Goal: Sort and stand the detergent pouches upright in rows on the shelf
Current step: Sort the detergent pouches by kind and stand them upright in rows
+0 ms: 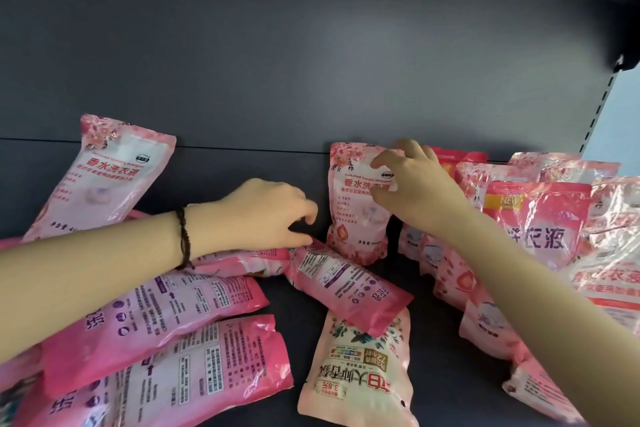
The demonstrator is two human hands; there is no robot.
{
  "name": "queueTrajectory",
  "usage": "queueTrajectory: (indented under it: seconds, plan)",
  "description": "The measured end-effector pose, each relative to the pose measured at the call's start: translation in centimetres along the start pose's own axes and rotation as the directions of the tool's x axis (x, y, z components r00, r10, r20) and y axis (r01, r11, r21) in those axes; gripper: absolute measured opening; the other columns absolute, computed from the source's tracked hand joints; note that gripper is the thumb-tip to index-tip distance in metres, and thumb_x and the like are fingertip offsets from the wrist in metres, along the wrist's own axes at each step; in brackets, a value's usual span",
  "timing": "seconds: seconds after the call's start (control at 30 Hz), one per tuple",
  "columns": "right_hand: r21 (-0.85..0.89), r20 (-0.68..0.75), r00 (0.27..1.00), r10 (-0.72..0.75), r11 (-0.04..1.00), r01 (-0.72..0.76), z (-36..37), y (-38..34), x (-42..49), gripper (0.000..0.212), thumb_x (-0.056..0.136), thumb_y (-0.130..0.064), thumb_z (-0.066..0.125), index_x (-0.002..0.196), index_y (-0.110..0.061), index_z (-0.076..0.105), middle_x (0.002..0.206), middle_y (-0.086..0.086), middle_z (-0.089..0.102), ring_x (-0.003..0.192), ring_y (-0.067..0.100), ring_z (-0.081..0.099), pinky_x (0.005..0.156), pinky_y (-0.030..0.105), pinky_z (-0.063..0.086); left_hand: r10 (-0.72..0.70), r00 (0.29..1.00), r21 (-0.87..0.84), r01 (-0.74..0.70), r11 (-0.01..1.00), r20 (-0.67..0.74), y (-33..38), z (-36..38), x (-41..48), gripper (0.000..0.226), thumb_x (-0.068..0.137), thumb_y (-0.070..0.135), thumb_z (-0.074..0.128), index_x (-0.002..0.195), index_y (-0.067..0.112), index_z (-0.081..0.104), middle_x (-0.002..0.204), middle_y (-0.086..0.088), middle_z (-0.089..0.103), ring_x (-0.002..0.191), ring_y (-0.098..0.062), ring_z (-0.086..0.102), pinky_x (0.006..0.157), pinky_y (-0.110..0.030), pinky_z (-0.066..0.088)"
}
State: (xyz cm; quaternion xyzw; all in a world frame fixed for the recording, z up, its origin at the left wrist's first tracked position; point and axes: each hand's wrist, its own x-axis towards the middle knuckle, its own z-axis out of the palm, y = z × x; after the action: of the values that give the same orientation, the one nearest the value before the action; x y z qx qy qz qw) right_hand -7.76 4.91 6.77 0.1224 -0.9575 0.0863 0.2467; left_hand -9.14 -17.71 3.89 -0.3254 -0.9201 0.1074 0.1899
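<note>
Head view: on the shelf point(440, 340) the lying pouch point(346, 284) has its long axis from near right to far left. The left grip point(266, 215) curls at its far-left end; if it pinches already, I cannot tell. Farther right, the right grip point(415, 184) grasps the upright pouch point(353, 218).

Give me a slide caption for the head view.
Right hand holds an upright pouch on the shelf; left hand reaches for a fallen pouch.
</note>
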Motion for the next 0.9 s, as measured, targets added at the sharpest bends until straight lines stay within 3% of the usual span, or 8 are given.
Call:
queueTrajectory:
  seconds: [0.07,0.13,0.27,0.4,0.53,0.67,0.73,0.9]
  plan:
    - [-0.083,0.038,0.998,-0.057,0.995,0.06,-0.7,-0.5,-0.6,0.038,0.087,-0.033,0.058,0.124,-0.023,0.055,0.134,0.003,0.046,0.119,0.026,0.047,0.08,0.038,0.049,0.081,0.995,0.062,-0.077,0.995,-0.057,0.6,-0.4,-0.8,0.039,0.087,0.059,0.047,0.115,0.034,0.058,0.102,0.011,0.062,0.103,-0.012,0.055,0.078,-0.03,0.044]
    - [-0.161,0.112,0.985,-0.131,0.976,0.148,-1.1,-1.1,-1.1,0.037,0.088,-0.039,0.055,0.122,-0.026,0.055,0.125,0.0,0.053,0.104,0.024,0.057,0.072,0.035,0.05,0.118,0.988,0.084,-0.109,0.99,-0.102,0.9,-0.8,-1.3,0.04,0.086,0.061,0.046,0.114,0.035,0.058,0.1,0.012,0.062,0.102,-0.011,0.054,0.08,-0.029,0.041]
    - [-0.292,0.199,0.934,-0.296,0.892,0.345,-1.6,-2.0,-3.0,0.04,0.088,-0.049,0.049,0.122,-0.029,0.052,0.114,-0.005,0.057,0.098,0.022,0.061,0.066,0.033,0.05,0.128,0.988,0.059,-0.123,0.991,-0.088,1.2,-1.2,-2.2,0.042,0.085,0.064,0.044,0.114,0.036,0.056,0.098,0.013,0.06,0.102,-0.011,0.052,0.081,-0.03,0.041]
    - [-0.297,0.303,0.862,-0.407,0.819,0.491,-1.6,-2.0,-5.6,0.043,0.085,-0.054,0.052,0.123,-0.034,0.051,0.108,-0.011,0.058,0.094,0.015,0.06,0.057,0.027,0.042,0.191,0.976,0.012,-0.191,0.981,-0.099,2.1,-0.1,-3.4,0.043,0.083,0.066,0.046,0.113,0.036,0.057,0.098,0.014,0.06,0.101,-0.01,0.052,0.078,-0.029,0.037]
    - [-0.283,0.368,0.838,-0.402,0.81,0.513,-1.4,-1.6,-7.4,0.047,0.085,-0.057,0.054,0.127,-0.036,0.048,0.116,-0.013,0.058,0.099,0.012,0.06,0.068,0.027,0.051,0.259,0.964,-0.137,-0.266,0.954,-0.065,3.6,1.1,-3.2,0.042,0.082,0.065,0.053,0.111,0.036,0.058,0.095,0.018,0.055,0.093,-0.004,0.045,0.069,-0.019,0.03]
    - [-0.246,0.379,0.851,-0.364,0.846,0.472,-1.5,-1.3,-8.3,0.045,0.085,-0.057,0.055,0.126,-0.038,0.051,0.115,-0.013,0.06,0.099,0.012,0.061,0.074,0.031,0.054,0.225,0.974,-0.56,-0.166,0.812,0.038,5.3,2.2,-2.2,0.036,0.076,0.057,0.069,0.105,0.036,0.064,0.1,0.02,0.056,0.091,0.003,0.047,0.072,-0.006,0.036]
    - [-0.229,0.37,0.86,-0.351,0.863,0.45,-1.5,-0.9,-8.5,0.041,0.086,-0.055,0.055,0.123,-0.037,0.053,0.11,-0.013,0.06,0.095,0.011,0.061,0.073,0.032,0.054,0.231,0.971,-0.64,-0.144,0.755,0.055,6.5,3.1,-1.4,0.035,0.074,0.053,0.074,0.104,0.036,0.066,0.103,0.019,0.059,0.093,0.003,0.048,0.077,-0.008,0.038]
    - [-0.175,0.344,0.883,-0.318,0.903,0.393,-1.7,0.8,-8.9,0.036,0.088,-0.052,0.054,0.121,-0.037,0.055,0.114,-0.016,0.059,0.097,0.009,0.059,0.068,0.027,0.052,0.281,0.956,-0.645,-0.158,0.747,0.091,8.1,4.8,0.0,0.04,0.073,0.056,0.073,0.106,0.039,0.061,0.109,0.022,0.054,0.103,0.0,0.045,0.089,-0.023,0.038]
